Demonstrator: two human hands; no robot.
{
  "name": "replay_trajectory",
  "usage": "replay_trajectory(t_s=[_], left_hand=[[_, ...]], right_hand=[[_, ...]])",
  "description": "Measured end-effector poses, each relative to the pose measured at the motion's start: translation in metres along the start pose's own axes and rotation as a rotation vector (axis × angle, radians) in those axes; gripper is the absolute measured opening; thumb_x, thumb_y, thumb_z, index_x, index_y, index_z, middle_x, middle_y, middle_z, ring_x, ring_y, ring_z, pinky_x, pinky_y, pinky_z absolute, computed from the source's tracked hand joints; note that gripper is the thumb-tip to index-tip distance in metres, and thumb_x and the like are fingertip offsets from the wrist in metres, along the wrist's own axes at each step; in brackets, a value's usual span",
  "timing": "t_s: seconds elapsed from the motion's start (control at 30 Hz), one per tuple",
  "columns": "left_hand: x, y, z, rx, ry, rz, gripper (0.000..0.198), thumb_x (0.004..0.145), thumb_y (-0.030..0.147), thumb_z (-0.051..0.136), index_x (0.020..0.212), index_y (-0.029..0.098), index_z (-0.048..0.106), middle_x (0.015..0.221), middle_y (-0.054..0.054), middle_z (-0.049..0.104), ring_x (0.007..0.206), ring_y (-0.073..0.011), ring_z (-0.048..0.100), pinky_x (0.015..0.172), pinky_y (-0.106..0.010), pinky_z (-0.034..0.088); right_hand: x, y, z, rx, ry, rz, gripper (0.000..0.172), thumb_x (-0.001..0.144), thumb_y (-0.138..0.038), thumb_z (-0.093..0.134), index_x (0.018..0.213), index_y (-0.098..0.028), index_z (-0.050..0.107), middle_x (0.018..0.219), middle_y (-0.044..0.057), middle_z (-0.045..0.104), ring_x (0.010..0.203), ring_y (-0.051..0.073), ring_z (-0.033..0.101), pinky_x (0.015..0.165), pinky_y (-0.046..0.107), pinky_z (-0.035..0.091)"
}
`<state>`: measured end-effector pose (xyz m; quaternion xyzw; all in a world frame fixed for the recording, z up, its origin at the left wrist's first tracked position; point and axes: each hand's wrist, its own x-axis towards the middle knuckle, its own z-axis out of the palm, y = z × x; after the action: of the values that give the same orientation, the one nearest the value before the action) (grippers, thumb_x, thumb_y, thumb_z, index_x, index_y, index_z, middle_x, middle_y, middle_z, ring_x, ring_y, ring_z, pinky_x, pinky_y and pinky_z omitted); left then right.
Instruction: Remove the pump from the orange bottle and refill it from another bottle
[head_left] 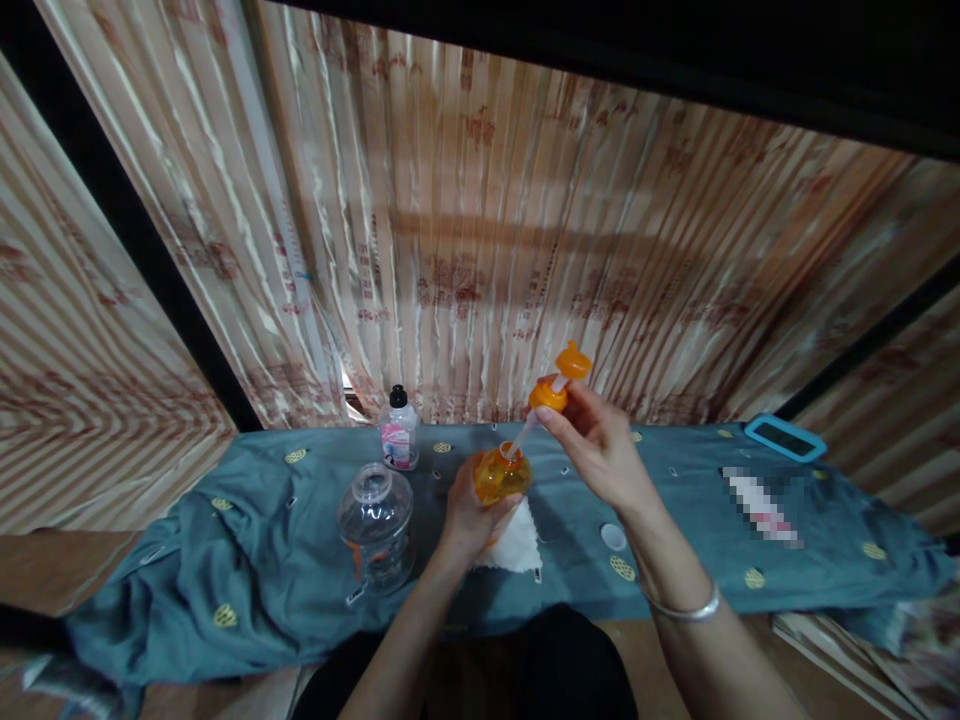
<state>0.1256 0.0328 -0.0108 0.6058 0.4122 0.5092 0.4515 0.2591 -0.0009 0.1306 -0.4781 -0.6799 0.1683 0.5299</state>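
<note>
My left hand is wrapped round an orange bottle that stands over a white cloth. My right hand pinches the bottle's orange pump head and holds it lifted above the bottle's neck. The pump's thin tube still reaches down into the bottle's mouth. A silver bangle sits on my right wrist.
A teal cloth covers the table. On it stand an empty clear bottle, a small clear bottle with a black cap and a small white cap. A blue-cased phone lies far right. Striped curtains hang behind.
</note>
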Motion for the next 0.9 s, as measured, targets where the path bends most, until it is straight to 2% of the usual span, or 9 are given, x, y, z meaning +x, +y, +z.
replay_trajectory(t_s=[0.1,0.23,0.37,0.5,0.57,0.63,0.7,0.77,0.9], left_hand=[[0.001,-0.002,-0.001,0.002,0.002,-0.001,0.057,0.060,0.033,0.075,0.109,0.022,0.048,0.104,-0.004,0.062,0.096,-0.0222,0.060,0.086,-0.037,0.047],[0.002,-0.002,-0.003,0.020,0.021,-0.011,0.058,0.058,0.030,0.075,0.109,0.020,0.049,0.100,-0.004,0.063,0.092,-0.0222,0.061,0.082,-0.038,0.049],[0.003,0.000,-0.003,0.041,0.038,-0.003,0.057,0.058,0.029,0.074,0.109,0.019,0.050,0.102,-0.005,0.062,0.094,-0.0225,0.061,0.084,-0.040,0.048],[0.003,0.002,-0.002,0.041,0.047,0.011,0.053,0.059,0.027,0.072,0.107,0.020,0.051,0.103,-0.005,0.063,0.094,-0.0231,0.061,0.085,-0.041,0.048],[0.002,0.002,-0.002,0.025,0.041,0.016,0.052,0.059,0.028,0.072,0.106,0.020,0.052,0.100,-0.005,0.064,0.092,-0.0232,0.062,0.082,-0.041,0.049],[0.002,0.001,-0.003,0.024,0.041,0.018,0.052,0.059,0.029,0.072,0.106,0.019,0.052,0.100,-0.005,0.064,0.092,-0.0236,0.062,0.083,-0.041,0.050],[0.002,0.001,-0.003,0.038,0.051,0.013,0.054,0.059,0.029,0.073,0.108,0.019,0.052,0.103,-0.006,0.063,0.096,-0.0241,0.061,0.086,-0.042,0.048],[0.002,0.000,-0.004,0.058,0.051,0.015,0.055,0.059,0.029,0.072,0.109,0.020,0.051,0.106,-0.006,0.063,0.099,-0.0241,0.060,0.089,-0.042,0.047],[0.001,-0.001,-0.006,0.092,0.032,0.050,0.055,0.060,0.029,0.072,0.110,0.021,0.052,0.109,-0.006,0.062,0.101,-0.0233,0.060,0.091,-0.041,0.046]], right_hand=[[-0.001,0.002,-0.004,0.024,0.068,0.017,0.022,0.078,-0.035,0.061,0.093,-0.019,0.059,0.083,0.000,0.062,0.077,0.014,0.059,0.070,0.027,0.045],[0.000,-0.001,-0.030,0.148,0.317,0.000,0.020,0.077,-0.034,0.063,0.092,-0.020,0.061,0.083,-0.003,0.065,0.075,0.009,0.061,0.069,0.020,0.048],[-0.002,-0.005,-0.076,0.337,0.571,0.002,0.018,0.073,-0.034,0.067,0.085,-0.021,0.064,0.077,-0.002,0.066,0.073,0.012,0.064,0.070,0.027,0.051],[-0.018,-0.001,-0.129,0.358,0.697,0.032,0.012,0.073,-0.030,0.066,0.079,-0.019,0.067,0.073,0.001,0.066,0.064,0.012,0.063,0.067,0.027,0.051],[-0.030,0.007,-0.154,0.334,0.744,0.093,0.009,0.071,-0.029,0.068,0.073,-0.021,0.067,0.070,0.001,0.064,0.064,0.010,0.062,0.072,0.026,0.050],[-0.044,0.021,-0.177,0.295,0.777,0.236,0.009,0.067,-0.029,0.069,0.071,-0.021,0.067,0.071,0.002,0.064,0.064,0.011,0.063,0.067,0.026,0.050],[-0.059,0.041,-0.195,0.240,0.754,0.416,0.008,0.068,-0.027,0.067,0.073,-0.020,0.066,0.070,0.000,0.064,0.061,0.007,0.062,0.065,0.020,0.048],[-0.075,0.068,-0.206,0.135,0.658,0.579,0.015,0.071,-0.032,0.065,0.077,-0.019,0.065,0.068,-0.001,0.066,0.056,0.006,0.059,0.060,0.020,0.046],[-0.105,0.133,-0.200,-0.170,0.283,0.777,0.019,0.077,-0.032,0.060,0.083,-0.014,0.062,0.071,-0.001,0.063,0.060,0.010,0.058,0.064,0.028,0.048]])
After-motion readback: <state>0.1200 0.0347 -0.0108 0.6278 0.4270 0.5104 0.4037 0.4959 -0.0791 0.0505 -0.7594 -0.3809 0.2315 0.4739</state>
